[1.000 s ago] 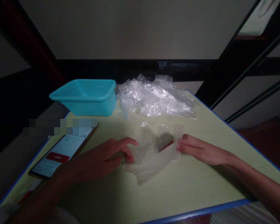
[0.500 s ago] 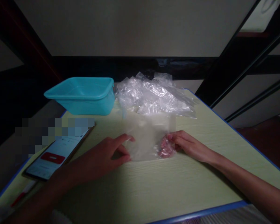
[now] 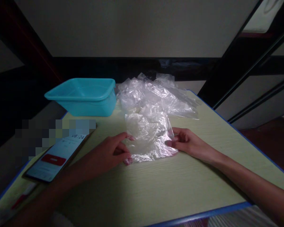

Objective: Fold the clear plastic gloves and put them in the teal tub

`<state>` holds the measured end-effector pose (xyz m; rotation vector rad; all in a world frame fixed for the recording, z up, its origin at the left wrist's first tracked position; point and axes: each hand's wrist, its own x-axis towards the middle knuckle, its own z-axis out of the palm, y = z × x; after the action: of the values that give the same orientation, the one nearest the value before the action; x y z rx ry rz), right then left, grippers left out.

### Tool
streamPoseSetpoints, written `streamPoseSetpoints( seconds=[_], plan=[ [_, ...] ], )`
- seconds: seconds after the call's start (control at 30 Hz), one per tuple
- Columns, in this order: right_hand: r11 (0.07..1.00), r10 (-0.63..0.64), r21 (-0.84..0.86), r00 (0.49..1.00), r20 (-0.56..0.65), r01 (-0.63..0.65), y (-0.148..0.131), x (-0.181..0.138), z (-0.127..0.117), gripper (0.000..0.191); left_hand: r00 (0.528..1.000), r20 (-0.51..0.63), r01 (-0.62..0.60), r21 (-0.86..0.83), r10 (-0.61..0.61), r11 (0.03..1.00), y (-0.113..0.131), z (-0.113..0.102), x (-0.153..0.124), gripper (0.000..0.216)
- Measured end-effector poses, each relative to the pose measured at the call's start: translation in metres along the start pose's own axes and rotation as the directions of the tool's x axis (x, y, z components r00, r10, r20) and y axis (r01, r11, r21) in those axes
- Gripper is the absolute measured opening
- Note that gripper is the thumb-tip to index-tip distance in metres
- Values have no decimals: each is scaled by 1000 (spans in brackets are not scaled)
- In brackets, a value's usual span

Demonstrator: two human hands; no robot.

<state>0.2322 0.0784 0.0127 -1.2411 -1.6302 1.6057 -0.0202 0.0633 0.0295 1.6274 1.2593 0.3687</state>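
Note:
A clear, crinkled plastic bag [image 3: 148, 137] lies near the middle of the table, between my two hands. At its left edge, my left hand [image 3: 118, 149] has thumb and fingers closed on the plastic. A small pinkish-red patch [image 3: 127, 161] shows by the left fingertips; what it is I cannot make out. My right hand [image 3: 188, 143] grips the right edge, its thumb lying over the plastic and some fingers partly hidden. Behind the bag rises a loose pile of similar clear bags [image 3: 153, 93], whose front meets the far edge of this one.
A turquoise plastic basin [image 3: 92, 107] stands at the back left of the pale, blue-edged table [image 3: 203, 192]. On the left lies a phone [image 3: 54, 157] with a lit screen, and below it a red and white pen-like object [image 3: 23, 195]. A wall panel rises behind.
The bag now lies spread and crinkled, where it was smooth and blurred. The reddish bundle by my right fingers no longer shows there; pinkish-red shows by my left fingertips.

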Motion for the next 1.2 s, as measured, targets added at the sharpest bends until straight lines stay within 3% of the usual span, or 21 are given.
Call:
streamPoseSetpoints(
  seconds=[0.3, 0.63, 0.83, 1.2],
  plan=[
    [1000, 6, 9, 995, -99, -5, 6, 1, -5, 40, 999, 12, 32, -123, -30, 992, -8, -1, 1, 50],
    [994, -64, -96, 989, -130, 52, 9, 1, -5, 38, 983, -163, 60, -154, -85, 986, -5, 1, 3, 77],
    [993, -85, -94, 984, -155, 71, 10, 2, -4, 38, 981, -184, 28, -135, -53, 990, -4, 4, 2, 89],
    [979, -130, -179, 980, -150, 102, 11, -1, -4, 38, 977, -211, -14, -25, 9, 1000, -7, 6, 2, 92]
  ],
)
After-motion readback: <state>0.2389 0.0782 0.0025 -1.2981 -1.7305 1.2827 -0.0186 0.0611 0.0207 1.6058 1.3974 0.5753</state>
